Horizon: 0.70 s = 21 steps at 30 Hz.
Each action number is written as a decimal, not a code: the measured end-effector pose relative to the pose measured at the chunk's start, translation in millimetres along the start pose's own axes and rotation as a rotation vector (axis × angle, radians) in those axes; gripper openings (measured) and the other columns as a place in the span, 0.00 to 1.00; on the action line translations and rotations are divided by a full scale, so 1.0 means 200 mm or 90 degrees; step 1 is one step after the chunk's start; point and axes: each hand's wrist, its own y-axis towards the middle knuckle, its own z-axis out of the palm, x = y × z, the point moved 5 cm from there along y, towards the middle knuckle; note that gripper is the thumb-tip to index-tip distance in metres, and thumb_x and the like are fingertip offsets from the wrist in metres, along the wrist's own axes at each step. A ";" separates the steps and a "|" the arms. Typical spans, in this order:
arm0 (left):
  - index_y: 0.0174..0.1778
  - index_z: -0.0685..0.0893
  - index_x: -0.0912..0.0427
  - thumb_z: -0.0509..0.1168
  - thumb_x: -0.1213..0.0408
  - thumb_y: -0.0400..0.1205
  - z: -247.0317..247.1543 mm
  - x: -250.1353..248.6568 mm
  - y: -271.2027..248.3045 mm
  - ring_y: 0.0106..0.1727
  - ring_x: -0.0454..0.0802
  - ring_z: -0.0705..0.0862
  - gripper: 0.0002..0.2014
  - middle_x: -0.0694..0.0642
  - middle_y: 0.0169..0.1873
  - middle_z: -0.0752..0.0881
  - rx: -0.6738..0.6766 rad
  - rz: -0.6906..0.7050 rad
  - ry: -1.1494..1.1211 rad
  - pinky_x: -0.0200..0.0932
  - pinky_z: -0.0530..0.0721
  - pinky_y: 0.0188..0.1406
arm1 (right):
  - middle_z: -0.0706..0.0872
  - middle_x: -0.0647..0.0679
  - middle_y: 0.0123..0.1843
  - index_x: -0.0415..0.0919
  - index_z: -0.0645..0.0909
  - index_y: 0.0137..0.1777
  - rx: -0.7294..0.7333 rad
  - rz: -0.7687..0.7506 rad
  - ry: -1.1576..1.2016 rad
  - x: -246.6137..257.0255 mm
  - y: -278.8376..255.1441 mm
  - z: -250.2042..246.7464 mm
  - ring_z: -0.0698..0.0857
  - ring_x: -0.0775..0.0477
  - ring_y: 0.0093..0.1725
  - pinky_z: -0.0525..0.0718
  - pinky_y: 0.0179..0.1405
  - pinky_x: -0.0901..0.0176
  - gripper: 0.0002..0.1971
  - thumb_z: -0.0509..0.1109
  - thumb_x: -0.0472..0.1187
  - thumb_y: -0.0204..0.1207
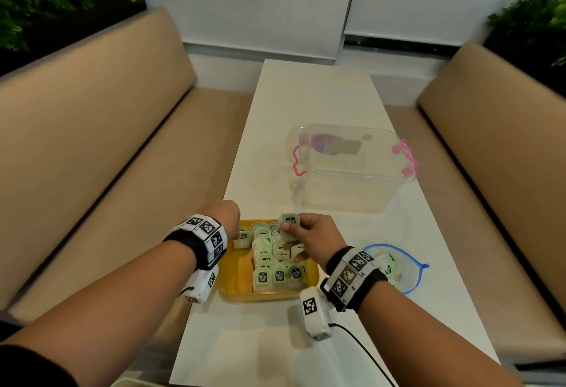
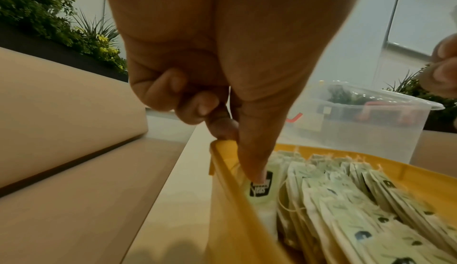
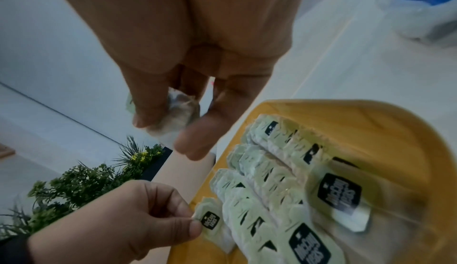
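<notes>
Tea bags [image 1: 271,259], flat papery squares, yellow tray [image 1: 235,276]

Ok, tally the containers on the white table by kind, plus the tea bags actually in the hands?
Yellow plastic tray: 1
Clear plastic box with pink handles: 1
Clear zip bag with blue seal: 1
Green paper tea bags held, one by the left hand, one by the right hand: 2
Total: 5
</notes>
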 end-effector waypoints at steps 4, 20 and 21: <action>0.45 0.89 0.56 0.77 0.53 0.74 -0.01 0.00 0.02 0.44 0.52 0.88 0.11 0.52 0.41 0.90 0.008 -0.011 0.021 0.50 0.89 0.50 | 0.86 0.44 0.34 0.39 0.83 0.43 0.002 -0.001 0.000 -0.01 0.02 0.01 0.86 0.43 0.28 0.81 0.18 0.59 0.09 0.70 0.43 0.82; 0.48 0.88 0.46 0.71 0.54 0.80 -0.23 -0.18 -0.23 0.33 0.33 0.76 0.04 0.42 0.43 0.87 -0.205 0.281 -0.224 0.36 0.73 0.40 | 0.89 0.39 0.34 0.31 0.87 0.44 0.036 -0.024 -0.148 -0.03 0.11 0.10 0.88 0.46 0.33 0.89 0.39 0.54 0.10 0.72 0.38 0.80; 0.47 0.88 0.46 0.71 0.54 0.80 -0.23 -0.18 -0.22 0.34 0.33 0.76 0.03 0.42 0.42 0.87 -0.202 0.275 -0.219 0.36 0.73 0.40 | 0.89 0.41 0.34 0.33 0.88 0.44 0.041 -0.024 -0.172 -0.03 0.11 0.09 0.87 0.47 0.33 0.89 0.38 0.55 0.10 0.72 0.40 0.80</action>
